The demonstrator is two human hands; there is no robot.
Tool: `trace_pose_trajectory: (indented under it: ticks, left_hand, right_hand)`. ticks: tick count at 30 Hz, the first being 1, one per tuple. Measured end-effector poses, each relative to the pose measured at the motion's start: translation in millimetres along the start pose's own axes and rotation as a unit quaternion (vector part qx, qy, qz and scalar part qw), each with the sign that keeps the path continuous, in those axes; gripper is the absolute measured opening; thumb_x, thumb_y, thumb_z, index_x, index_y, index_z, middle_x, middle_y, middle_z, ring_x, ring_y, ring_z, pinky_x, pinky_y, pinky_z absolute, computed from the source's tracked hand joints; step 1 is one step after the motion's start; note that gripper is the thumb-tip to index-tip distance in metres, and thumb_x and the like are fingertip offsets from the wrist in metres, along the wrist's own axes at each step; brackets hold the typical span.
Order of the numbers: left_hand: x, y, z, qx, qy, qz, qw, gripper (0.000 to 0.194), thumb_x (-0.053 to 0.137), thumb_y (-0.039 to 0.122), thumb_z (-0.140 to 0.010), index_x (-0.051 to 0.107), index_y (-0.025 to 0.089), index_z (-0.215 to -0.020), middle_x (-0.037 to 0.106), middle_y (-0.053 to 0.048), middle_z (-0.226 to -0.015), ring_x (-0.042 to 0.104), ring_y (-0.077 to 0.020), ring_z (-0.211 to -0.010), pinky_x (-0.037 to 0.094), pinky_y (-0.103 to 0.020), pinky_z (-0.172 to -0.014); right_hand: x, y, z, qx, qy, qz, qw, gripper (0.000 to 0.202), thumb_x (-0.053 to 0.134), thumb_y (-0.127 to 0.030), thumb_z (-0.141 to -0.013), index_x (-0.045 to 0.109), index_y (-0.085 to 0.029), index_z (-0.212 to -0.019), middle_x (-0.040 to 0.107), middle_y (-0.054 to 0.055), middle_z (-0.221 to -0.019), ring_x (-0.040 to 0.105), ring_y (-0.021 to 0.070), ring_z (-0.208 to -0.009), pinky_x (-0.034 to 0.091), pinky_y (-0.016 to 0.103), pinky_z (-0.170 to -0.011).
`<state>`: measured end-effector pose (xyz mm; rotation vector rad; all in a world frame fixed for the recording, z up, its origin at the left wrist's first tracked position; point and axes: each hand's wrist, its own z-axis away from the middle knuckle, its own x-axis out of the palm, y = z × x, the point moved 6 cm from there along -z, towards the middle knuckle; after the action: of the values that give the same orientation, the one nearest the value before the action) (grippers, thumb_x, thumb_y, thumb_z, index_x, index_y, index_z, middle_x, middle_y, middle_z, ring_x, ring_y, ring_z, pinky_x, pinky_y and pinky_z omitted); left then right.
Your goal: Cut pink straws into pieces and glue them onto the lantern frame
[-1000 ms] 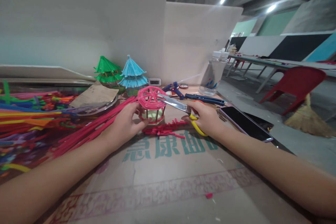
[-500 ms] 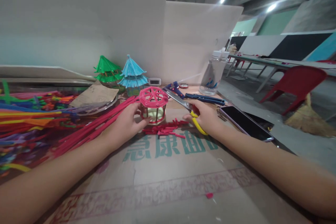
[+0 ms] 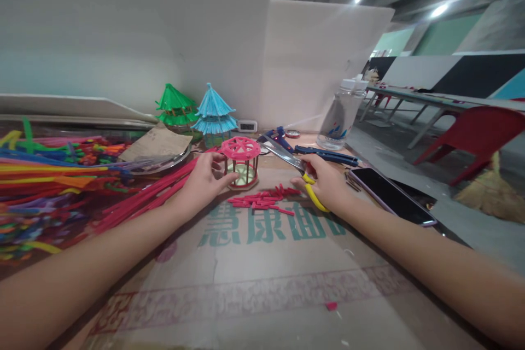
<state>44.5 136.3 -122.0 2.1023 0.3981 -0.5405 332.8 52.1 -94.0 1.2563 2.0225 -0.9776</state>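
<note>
My left hand (image 3: 207, 178) is at the left side of a small red pavilion-shaped frame (image 3: 240, 147), thumb in front and fingers behind one of its posts. The frame stands upright, with a spoked red top, thin brown posts and a pale base. My right hand (image 3: 326, 183) is closed on yellow-handled scissors (image 3: 310, 188), whose blades point up and left, away from me. Between the hands lie short cut red pieces (image 3: 264, 198) on the cardboard. Long red pipe cleaners (image 3: 151, 194) run beneath my left wrist.
A green pavilion model (image 3: 175, 104) and a blue one (image 3: 215, 112) stand at the back. Colourful pipe cleaners (image 3: 61, 175) fill the left side. A glue gun (image 3: 281, 138), dark-blue cutter (image 3: 328, 154), water bottle (image 3: 340, 115) and phone (image 3: 391, 197) are beyond or beside my right hand.
The view has shifted slightly, moving most things rightward. The red frame, tipped a little toward me before, now looks upright and slightly further left among its surroundings. Both hands keep their hold.
</note>
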Motion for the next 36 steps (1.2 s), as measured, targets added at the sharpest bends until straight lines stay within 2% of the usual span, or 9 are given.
trace_pose_trajectory:
  ticks: [3, 6, 8, 11, 15, 18, 24, 30, 36]
  left_hand:
    - [4.8, -5.0, -1.9, -0.017, -0.021, 0.084, 0.996, 0.071, 0.077, 0.049, -0.075, 0.046, 0.017, -0.130, 0.057, -0.015, -0.131, 0.065, -0.0260, -0.110, 0.054, -0.047, -0.098]
    - [13.0, -2.3, -2.3, 0.013, -0.086, 0.149, 0.985, 0.069, 0.069, 0.044, -0.084, 0.040, 0.020, -0.141, 0.054, -0.015, -0.144, 0.059, -0.0270, -0.127, 0.048, -0.047, -0.109]
    - [14.4, -1.0, -2.2, 0.020, -0.103, 0.173, 0.979, 0.064, 0.064, 0.039, -0.086, 0.041, 0.020, -0.142, 0.055, -0.014, -0.144, 0.058, -0.0265, -0.130, 0.048, -0.045, -0.109]
    - [13.8, 2.1, -1.8, 0.018, -0.115, 0.171, 0.978, 0.052, 0.062, 0.036, -0.086, 0.051, 0.017, -0.133, 0.064, -0.013, -0.131, 0.064, -0.0264, -0.120, 0.053, -0.044, -0.103]
    - [13.7, 10.7, -0.2, 0.033, -0.145, 0.120, 0.982, 0.027, 0.063, 0.038, -0.087, 0.064, 0.017, -0.103, 0.071, -0.007, -0.099, 0.070, -0.0231, -0.094, 0.059, -0.041, -0.090]
    - [12.2, 12.6, 1.4, 0.028, -0.143, 0.116, 0.983, 0.027, 0.068, 0.041, -0.084, 0.064, 0.018, -0.098, 0.072, -0.006, -0.095, 0.071, -0.0224, -0.090, 0.061, -0.038, -0.082]
    - [11.4, 12.3, 10.1, 0.002, -0.125, 0.141, 0.982, 0.045, 0.071, 0.045, -0.085, 0.060, 0.019, -0.119, 0.072, -0.011, -0.116, 0.073, -0.0266, -0.103, 0.063, -0.038, -0.080]
    - [4.0, 29.3, 18.5, 0.077, -0.096, 0.066, 0.990, 0.038, 0.069, 0.038, -0.088, 0.060, 0.022, -0.121, 0.071, -0.008, -0.120, 0.071, -0.0264, -0.109, 0.060, -0.039, -0.092]
    - [0.0, 41.6, 20.8, 0.115, -0.090, -0.015, 0.989, 0.035, 0.065, 0.039, -0.091, 0.061, 0.022, -0.121, 0.071, -0.008, -0.121, 0.070, -0.0260, -0.110, 0.060, -0.036, -0.091]
  right_hand:
    - [0.7, 1.4, 0.0, -0.004, 0.006, -0.003, 1.000, 0.049, 0.066, -0.057, -0.084, 0.064, -0.018, -0.115, 0.066, 0.006, -0.087, 0.057, 0.0192, -0.069, 0.041, 0.029, -0.062]
    - [1.6, 2.2, 0.2, -0.001, 0.002, -0.002, 1.000, 0.048, 0.065, -0.057, -0.084, 0.064, -0.018, -0.112, 0.065, 0.006, -0.088, 0.056, 0.0192, -0.070, 0.041, 0.030, -0.062]
    - [1.7, 2.0, 0.2, -0.001, 0.000, -0.003, 1.000, 0.048, 0.066, -0.057, -0.085, 0.064, -0.018, -0.112, 0.065, 0.006, -0.088, 0.056, 0.0191, -0.070, 0.041, 0.030, -0.062]
    - [1.1, 0.9, 0.0, -0.001, -0.001, -0.004, 1.000, 0.046, 0.067, -0.055, -0.084, 0.064, -0.019, -0.112, 0.065, 0.006, -0.088, 0.056, 0.0193, -0.070, 0.041, 0.030, -0.063]
    - [0.4, 0.2, -0.2, 0.005, -0.005, -0.001, 1.000, 0.046, 0.067, -0.054, -0.084, 0.064, -0.019, -0.113, 0.066, 0.006, -0.087, 0.057, 0.0198, -0.070, 0.041, 0.030, -0.062]
    - [-1.2, -1.0, 0.1, -0.002, 0.003, 0.005, 1.000, 0.044, 0.066, -0.054, -0.085, 0.064, -0.019, -0.111, 0.066, 0.007, -0.089, 0.058, 0.0207, -0.072, 0.042, 0.031, -0.064]
    - [-3.6, -11.1, 2.8, -0.059, 0.002, 0.012, 0.998, 0.039, 0.069, -0.047, -0.086, 0.061, -0.020, -0.112, 0.064, 0.009, -0.099, 0.060, 0.0244, -0.086, 0.047, 0.034, -0.074]
    - [-3.5, -19.9, 5.2, -0.079, -0.016, 0.012, 0.997, 0.038, 0.072, -0.040, -0.086, 0.060, -0.022, -0.117, 0.064, 0.007, -0.097, 0.061, 0.0250, -0.087, 0.048, 0.036, -0.076]
    - [-4.3, -25.4, 5.3, -0.098, -0.018, 0.019, 0.995, 0.030, 0.072, -0.045, -0.085, 0.062, -0.022, -0.102, 0.065, 0.009, -0.098, 0.062, 0.0264, -0.090, 0.049, 0.037, -0.078]
